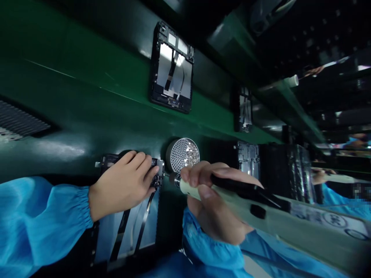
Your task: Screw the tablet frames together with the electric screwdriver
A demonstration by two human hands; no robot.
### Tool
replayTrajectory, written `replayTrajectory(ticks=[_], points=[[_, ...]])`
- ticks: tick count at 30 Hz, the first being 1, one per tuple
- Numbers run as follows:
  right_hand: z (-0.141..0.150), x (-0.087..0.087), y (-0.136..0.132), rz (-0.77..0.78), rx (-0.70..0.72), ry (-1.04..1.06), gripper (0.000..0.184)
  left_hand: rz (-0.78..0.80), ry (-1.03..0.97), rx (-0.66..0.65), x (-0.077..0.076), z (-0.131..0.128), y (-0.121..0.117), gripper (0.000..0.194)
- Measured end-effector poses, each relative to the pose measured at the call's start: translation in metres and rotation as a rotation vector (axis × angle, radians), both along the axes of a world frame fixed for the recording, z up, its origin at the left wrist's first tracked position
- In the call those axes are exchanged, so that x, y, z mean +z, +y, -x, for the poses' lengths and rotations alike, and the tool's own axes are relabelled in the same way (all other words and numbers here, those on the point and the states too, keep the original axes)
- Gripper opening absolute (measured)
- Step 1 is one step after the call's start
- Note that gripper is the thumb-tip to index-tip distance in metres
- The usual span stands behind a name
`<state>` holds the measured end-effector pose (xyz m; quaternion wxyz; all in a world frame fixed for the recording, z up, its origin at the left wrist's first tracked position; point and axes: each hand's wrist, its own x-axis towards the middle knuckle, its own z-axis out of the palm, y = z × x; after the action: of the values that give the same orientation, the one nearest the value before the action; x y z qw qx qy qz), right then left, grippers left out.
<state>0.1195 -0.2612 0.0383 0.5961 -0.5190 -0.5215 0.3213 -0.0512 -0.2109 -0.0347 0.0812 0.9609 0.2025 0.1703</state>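
My left hand [124, 185] lies over the top end of an opened tablet [133, 227], fingers curled against its dark frame and circuit parts. Flat ribbon cables cross the tablet's pale inner panel below that hand. My right hand [214, 200] is wrapped round a pale electric screwdriver [261, 216], thumb along its dark lever. The tool's tip points left, close to the tablet's upper right corner; whether it touches a screw I cannot make out. Just above the tip stands a round metal dish [183, 155] with a dimpled top and many tiny shiny screws on its right part.
Another opened tablet [173, 69] lies on the green bench beyond the dish, and a further one [245, 110] sits to its right. More units, one [248, 156] near dark boxes, line the right side. A black ribbed mat [21, 117] is at left. A co-worker's hand [319, 176] shows far right.
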Motion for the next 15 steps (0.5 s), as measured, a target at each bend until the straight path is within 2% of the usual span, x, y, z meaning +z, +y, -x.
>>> replayTrajectory(ticks=[4, 8, 15], points=[[0.0062, -0.0072, 0.0007, 0.023, 0.024, -0.004, 0.038, 0.005, -0.006, -0.003, 0.0012, -0.0021, 0.0004, 0.043], [0.0095, -0.0076, 0.0008, 0.043, -0.012, 0.002, 0.037, 0.027, -0.001, -0.012, 0.0044, -0.0026, 0.0015, 0.043], [0.0063, -0.0111, -0.0011, 0.030, 0.008, 0.006, 0.041, 0.028, 0.009, -0.011, 0.0057, -0.0024, 0.0014, 0.043]])
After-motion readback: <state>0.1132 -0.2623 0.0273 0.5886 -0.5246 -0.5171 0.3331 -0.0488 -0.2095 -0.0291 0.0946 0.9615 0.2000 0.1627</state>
